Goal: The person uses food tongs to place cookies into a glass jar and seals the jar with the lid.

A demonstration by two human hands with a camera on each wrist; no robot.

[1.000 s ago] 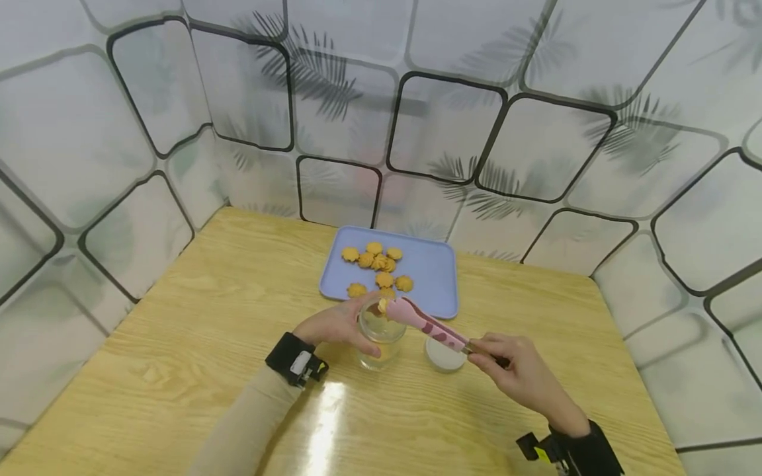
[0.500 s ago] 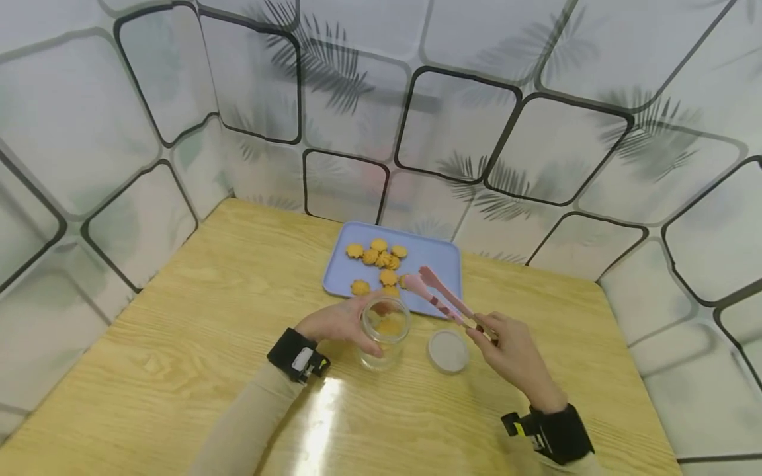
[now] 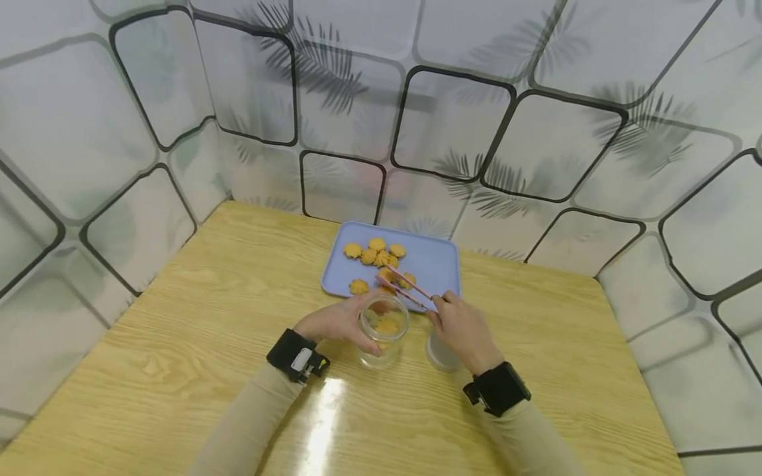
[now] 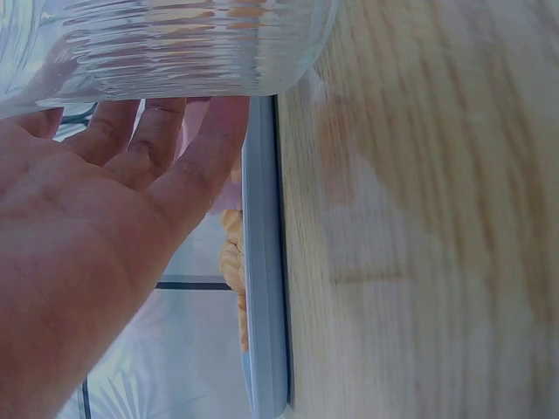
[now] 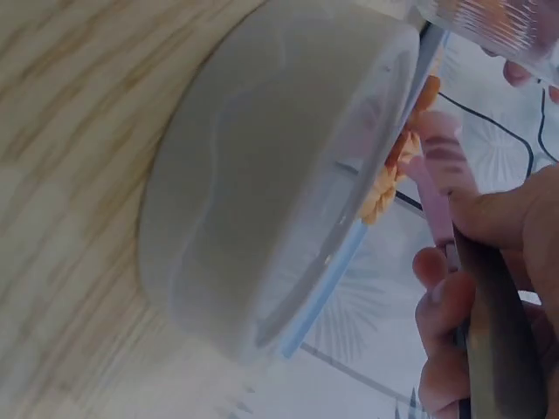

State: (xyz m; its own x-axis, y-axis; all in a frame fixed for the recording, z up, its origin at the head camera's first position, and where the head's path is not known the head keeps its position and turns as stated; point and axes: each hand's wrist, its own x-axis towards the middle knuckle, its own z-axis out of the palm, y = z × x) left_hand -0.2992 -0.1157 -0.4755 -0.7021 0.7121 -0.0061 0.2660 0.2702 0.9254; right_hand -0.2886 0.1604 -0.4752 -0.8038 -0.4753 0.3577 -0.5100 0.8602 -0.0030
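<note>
And here was the left hand (image 3: 342, 324), wrapped round the glass jar (image 3: 381, 356), thumb on the near side and fingers reaching behind the glass. The jar stood open on the table (image 3: 208, 297), just off the middle of the near edge of the blue tray (image 3: 437, 261), with a cookie (image 3: 387, 326) showing inside; the left wrist view cut off much of the glass, ridges blurring whatever lay beyond.

Across to the right hand (image 3: 464, 332), and it had a firm grip on the pink tongs (image 5: 491, 301), fingers and thumb round the dark handle! Those tongs reached over the tray's near edge, their two arms apart, tips at the cookies (image 3: 381, 258) there. Contact looked possible, but from this height it was hard to be sure; the arms covered part of the cookies below.

Most of the bunch sat in the tray's left half, overlapping towards the far edge, one alone by the near left corner. And the white lid (image 5: 253, 175)? On the table off the tray's near right corner, partly hidden under the right hand from above, yet filling the right wrist view and masking much of the tray behind it.
</note>
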